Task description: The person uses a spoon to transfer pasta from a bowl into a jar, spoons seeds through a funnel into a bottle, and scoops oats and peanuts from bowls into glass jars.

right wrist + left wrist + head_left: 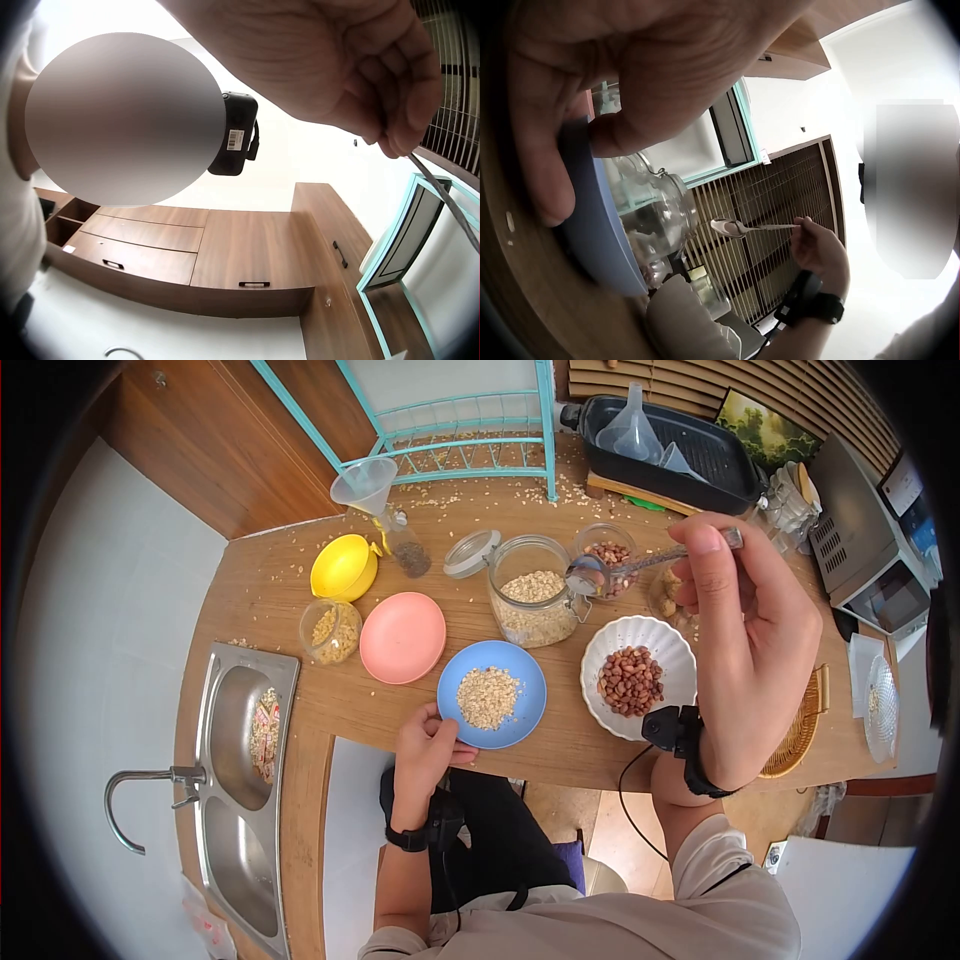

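Note:
My left hand (424,756) grips the near-left rim of a blue plate (531,712) that bears a small heap of oats (487,698). In the left wrist view, the thumb and fingers pinch the plate's edge (604,225) low over the wooden counter. Raised high at the right, my right hand (752,655) pinches the handle of a metal spoon (588,574). The spoon's bowl points left and overlaps the rim of an open glass jar of oats (532,622) in the head view. In the left wrist view, the spoon (727,227) is held up in the air, roughly level.
A white fluted bowl of red-skinned peanuts (593,690) stands right of the plate. Left are a pink plate (402,638), yellow bowl (343,568) and a small jar (318,648). Behind stand a turquoise rack (551,450) and black pan (690,435); a sink (225,780) lies left.

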The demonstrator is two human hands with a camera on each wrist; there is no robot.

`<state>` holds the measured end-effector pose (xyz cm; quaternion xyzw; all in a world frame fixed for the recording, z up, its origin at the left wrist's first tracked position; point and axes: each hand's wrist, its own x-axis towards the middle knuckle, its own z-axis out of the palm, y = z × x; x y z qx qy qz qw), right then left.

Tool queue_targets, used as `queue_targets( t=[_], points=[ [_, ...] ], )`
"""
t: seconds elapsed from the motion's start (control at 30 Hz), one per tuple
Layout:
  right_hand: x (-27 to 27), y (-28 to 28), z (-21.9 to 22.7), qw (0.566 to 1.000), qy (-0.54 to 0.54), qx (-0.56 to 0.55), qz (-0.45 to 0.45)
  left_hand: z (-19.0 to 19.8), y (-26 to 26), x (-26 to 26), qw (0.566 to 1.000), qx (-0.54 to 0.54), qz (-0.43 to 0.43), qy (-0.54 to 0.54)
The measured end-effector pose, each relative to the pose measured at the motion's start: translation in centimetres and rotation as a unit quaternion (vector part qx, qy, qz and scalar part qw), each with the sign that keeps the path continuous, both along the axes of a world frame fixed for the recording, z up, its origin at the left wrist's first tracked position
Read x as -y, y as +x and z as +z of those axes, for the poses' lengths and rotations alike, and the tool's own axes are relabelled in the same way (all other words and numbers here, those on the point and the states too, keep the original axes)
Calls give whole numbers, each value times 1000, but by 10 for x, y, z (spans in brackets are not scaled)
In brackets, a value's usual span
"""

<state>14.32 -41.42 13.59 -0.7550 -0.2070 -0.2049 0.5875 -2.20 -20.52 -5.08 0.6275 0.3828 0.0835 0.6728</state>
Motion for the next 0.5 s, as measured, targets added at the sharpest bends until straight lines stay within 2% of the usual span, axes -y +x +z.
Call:
queue_targets(
  t=[0.3, 0.43, 0.5],
  points=[
    [2, 2, 2, 999, -27, 20, 10, 23, -16, -8, 998, -22, 15, -51],
    [-2, 0, 4, 999, 39, 6, 10, 47, -27, -14, 998, -8, -2, -54],
    [-4, -4, 4, 997, 71, -2, 7, 59, -30, -18, 998, 32, -17, -50]
  ],
)
